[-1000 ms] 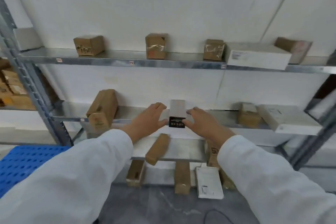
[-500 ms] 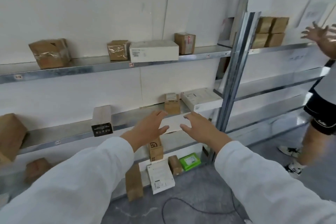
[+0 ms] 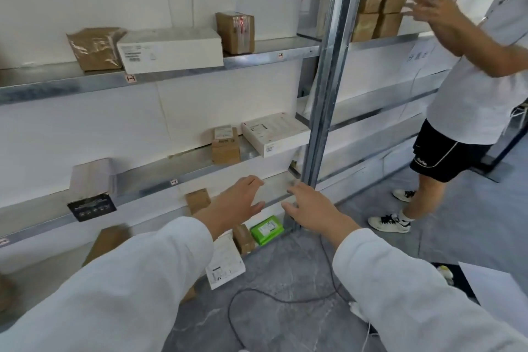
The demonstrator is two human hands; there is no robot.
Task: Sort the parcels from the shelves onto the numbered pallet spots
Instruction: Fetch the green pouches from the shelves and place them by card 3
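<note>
Both my hands reach forward, empty, in front of the metal shelves. My left hand (image 3: 238,203) has straight fingers and touches nothing. My right hand (image 3: 310,208) is spread open beside it, near the steel upright (image 3: 325,80). The grey parcel with a black label (image 3: 91,190) stands on the middle shelf far to the left of my hands. On that shelf also sit a small brown box (image 3: 225,146) and a flat white box (image 3: 275,133). The upper shelf carries a brown parcel (image 3: 95,47), a long white box (image 3: 170,48) and a taped brown box (image 3: 235,31).
Another person (image 3: 468,88) stands at the right, reaching toward stacked brown boxes (image 3: 377,10). On the floor lie a green packet (image 3: 267,229), a white box (image 3: 225,263), small brown boxes and a black cable (image 3: 274,298). A shelf edge (image 3: 154,184) runs ahead.
My hands let go of the grey black-labelled parcel, which stays on the middle shelf. My view swung right along the shelves, bringing the steel upright and the other person closer.
</note>
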